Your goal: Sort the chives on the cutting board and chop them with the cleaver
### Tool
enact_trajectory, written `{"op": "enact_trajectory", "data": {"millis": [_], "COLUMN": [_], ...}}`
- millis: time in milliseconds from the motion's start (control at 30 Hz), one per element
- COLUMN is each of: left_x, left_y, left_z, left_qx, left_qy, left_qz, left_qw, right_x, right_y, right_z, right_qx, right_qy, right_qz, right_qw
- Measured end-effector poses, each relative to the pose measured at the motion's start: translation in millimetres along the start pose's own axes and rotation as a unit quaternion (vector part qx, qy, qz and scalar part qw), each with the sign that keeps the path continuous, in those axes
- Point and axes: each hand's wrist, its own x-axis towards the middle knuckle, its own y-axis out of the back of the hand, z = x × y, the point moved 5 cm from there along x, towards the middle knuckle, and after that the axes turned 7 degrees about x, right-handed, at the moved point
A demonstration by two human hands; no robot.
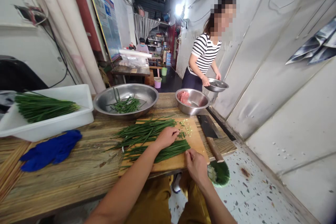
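Note:
Two bundles of green chives lie on a wooden cutting board point(198, 140): a far bundle point(147, 129) and a near bundle point(170, 150). Between them rests my left hand point(168, 137), fingers curled together, their tips by the small cut bits point(187, 127); whatever they pinch is hidden. My right hand point(196, 162) is closed at the right-hand ends of the near bundle, thumb and fingers pressed together there. Right of the board lies a cleaver point(210, 129), its wooden handle pointing toward me.
Behind the board stand a wide steel basin point(105, 104) with chives and a steel bowl point(193, 111) with pink meat. To the left are a white tub point(60, 122) of chives and blue gloves point(52, 150). A green basket point(223, 175) sits below; a co-worker point(206, 54) holds a pan.

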Motion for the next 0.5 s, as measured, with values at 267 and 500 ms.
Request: {"op": "enact_trajectory", "data": {"millis": [267, 500], "left_x": [-0.9, -0.6], "left_y": [-1.2, -0.7], "left_z": [-1.0, -0.4], "left_qx": [-0.007, -0.010], "left_qy": [-0.007, -0.020], "left_qz": [-0.015, -0.021], "left_qw": [1.000, 1.000], "right_x": [-0.6, -0.6], "right_y": [-0.4, 1.1], "right_z": [0.3, -2.0], "right_qx": [0.008, 0.006], "right_qy": [-0.005, -0.005], "right_qz": [-0.001, -0.004], "right_qw": [1.000, 1.000]}}
